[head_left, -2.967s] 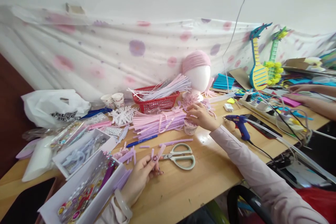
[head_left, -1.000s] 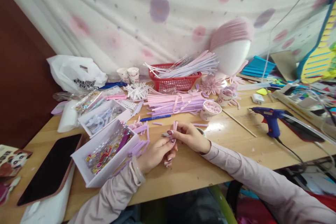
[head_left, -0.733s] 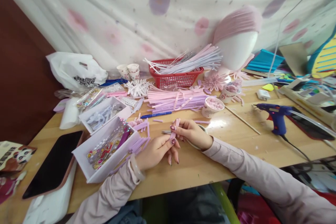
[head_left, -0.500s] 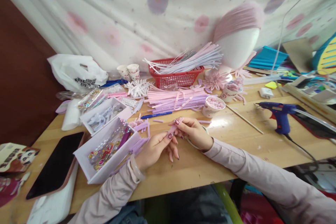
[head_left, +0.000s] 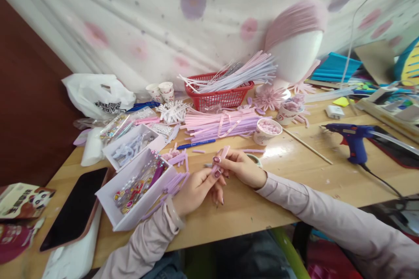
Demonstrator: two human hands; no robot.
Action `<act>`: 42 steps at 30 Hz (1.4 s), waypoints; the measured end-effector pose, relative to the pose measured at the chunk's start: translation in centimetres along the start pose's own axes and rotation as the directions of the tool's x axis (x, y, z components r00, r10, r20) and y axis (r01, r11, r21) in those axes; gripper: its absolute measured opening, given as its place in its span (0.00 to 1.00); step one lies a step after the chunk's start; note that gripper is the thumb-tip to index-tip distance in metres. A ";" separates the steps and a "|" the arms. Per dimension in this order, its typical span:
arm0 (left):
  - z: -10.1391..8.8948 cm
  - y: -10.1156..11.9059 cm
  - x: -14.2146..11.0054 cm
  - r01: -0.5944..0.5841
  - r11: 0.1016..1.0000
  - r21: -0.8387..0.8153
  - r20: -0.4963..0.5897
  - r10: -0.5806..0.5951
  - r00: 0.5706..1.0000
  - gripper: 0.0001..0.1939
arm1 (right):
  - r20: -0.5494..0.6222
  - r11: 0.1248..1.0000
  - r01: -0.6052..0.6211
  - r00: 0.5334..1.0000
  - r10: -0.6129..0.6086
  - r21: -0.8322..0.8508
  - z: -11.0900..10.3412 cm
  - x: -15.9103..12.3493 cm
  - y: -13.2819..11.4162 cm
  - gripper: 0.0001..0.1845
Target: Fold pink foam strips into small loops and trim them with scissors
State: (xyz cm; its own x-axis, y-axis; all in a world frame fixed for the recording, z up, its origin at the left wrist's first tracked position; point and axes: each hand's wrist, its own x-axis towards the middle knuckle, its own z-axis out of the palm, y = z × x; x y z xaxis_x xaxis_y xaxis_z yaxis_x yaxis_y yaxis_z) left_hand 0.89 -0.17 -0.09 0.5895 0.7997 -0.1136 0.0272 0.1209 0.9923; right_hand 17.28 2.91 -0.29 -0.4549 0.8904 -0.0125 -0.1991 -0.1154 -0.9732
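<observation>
A short pink pipe-cleaner strip (head_left: 224,153) is pinched between both hands above the table. My left hand (head_left: 198,186) grips its lower end between thumb and forefinger, the other fingers loosely curled. My right hand (head_left: 242,166) pinches it higher up. Partly hidden behind my right hand lies a pair of scissors (head_left: 255,160). Cut lilac pieces (head_left: 178,158) lie left of the hands. Beyond them is a bundle of pink and lilac pipe cleaners (head_left: 219,124), with a blue pen (head_left: 196,144) in front. A paper cup (head_left: 267,131) of small pink pieces stands to its right.
White boxes of beads and trims (head_left: 121,222) stand at left, beside a phone (head_left: 77,207). A red basket (head_left: 219,99) and a foam head (head_left: 296,54) are at the back. A blue glue gun (head_left: 352,137) and a wooden stick (head_left: 307,146) lie at right.
Three seconds ago my right hand was at the paper cup; it has come back to meet my left hand at the strip. Since then the strip has been tilted and turned between my fingers.
</observation>
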 end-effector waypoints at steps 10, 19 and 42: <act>-0.9 0.1 -0.6 -0.054 0.959 0.278 -0.060 0.073 0.996 0.15 | 0.098 0.999 -0.035 0.995 0.036 -0.006 -0.9 0.2 -0.1 0.13; -0.7 0.1 -0.4 -0.062 0.986 0.154 -0.141 0.084 0.986 0.07 | 0.225 1.000 -0.014 0.974 0.009 0.023 -0.6 0.0 -0.8 0.14; -0.6 0.4 -0.7 -0.037 0.973 0.227 -0.165 0.076 0.983 0.05 | 0.264 0.999 -0.050 0.963 0.049 -0.005 -0.4 -0.3 -0.5 0.15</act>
State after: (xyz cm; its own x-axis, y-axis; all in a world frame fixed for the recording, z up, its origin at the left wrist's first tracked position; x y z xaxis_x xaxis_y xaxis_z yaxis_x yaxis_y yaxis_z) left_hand 0.03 -0.31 0.34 0.4486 0.8926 -0.0446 0.1881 -0.0455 0.9811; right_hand 17.85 2.84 0.10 -0.6769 0.7361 0.0006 -0.1721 -0.1575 -0.9724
